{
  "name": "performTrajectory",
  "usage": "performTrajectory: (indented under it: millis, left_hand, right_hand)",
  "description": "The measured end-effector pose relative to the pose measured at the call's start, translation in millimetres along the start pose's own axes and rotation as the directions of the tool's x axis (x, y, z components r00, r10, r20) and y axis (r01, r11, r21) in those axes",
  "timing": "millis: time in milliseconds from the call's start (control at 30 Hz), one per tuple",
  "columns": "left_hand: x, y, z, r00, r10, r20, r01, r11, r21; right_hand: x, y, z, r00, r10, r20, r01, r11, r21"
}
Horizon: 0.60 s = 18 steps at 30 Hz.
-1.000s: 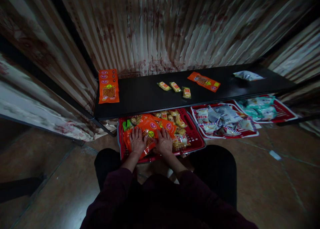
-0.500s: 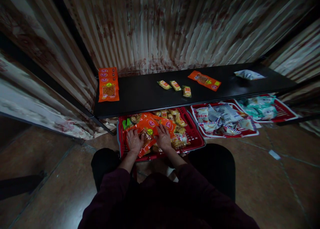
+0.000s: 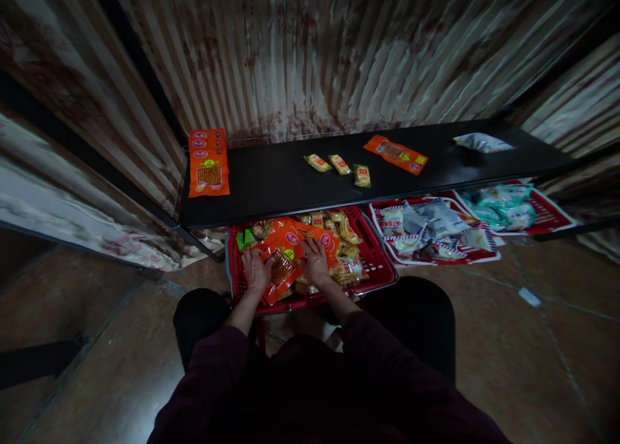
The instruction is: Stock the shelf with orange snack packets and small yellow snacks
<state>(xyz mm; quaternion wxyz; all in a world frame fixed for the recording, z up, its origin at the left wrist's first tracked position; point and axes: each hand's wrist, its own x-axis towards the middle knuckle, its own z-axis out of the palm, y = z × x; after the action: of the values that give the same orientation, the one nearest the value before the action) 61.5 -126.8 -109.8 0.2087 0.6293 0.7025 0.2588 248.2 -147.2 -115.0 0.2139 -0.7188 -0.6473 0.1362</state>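
Note:
Both hands are down in a red basket of snack packets on the floor, under the front edge of a black shelf. My left hand curls its fingers round the left edge of an orange snack packet. My right hand presses on the same pile at the packet's right side, fingers bent over other orange packets. Small yellow packets fill the basket's back and right.
On the shelf lie a stack of orange packets at the left end, three small yellow packets, one orange packet and a silver bag. Two more red baskets of pale packets stand to the right. Striped curtains hang behind.
My hands lay flat on the orange packets; they have since drawn together and curled round one packet, tilting it up. The view shifted slightly.

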Motion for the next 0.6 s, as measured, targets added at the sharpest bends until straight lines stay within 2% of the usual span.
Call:
performTrajectory:
  millis: [133,333,433,500,600]
  left_hand:
    - [3,0,-5.8,1.000,-0.001,0.003,0.001,1.000,0.027]
    - [0,8,-17.8,0.995,0.088,0.054,-0.091,0.994,0.057]
    - [2,8,-20.3,0.989,-0.034,0.143,0.032,0.999,0.018]
    - [6,5,-19.5,0.970,-0.129,0.206,0.138,0.990,-0.030]
    - [12,-3,-15.1,0.948,-0.169,0.268,0.210,0.969,-0.133]
  right_hand:
    - [2,0,0,1.000,0.025,-0.006,-0.025,0.999,0.036]
    - [5,-4,-6,0.996,0.088,0.013,-0.088,0.996,0.007]
    - [5,-4,-7,0.995,0.101,0.006,-0.101,0.995,-0.027]
    - [4,-4,-8,0.993,0.116,-0.003,-0.116,0.993,-0.032]
    - [3,-4,-7,0.991,0.135,-0.020,-0.136,0.990,-0.025]
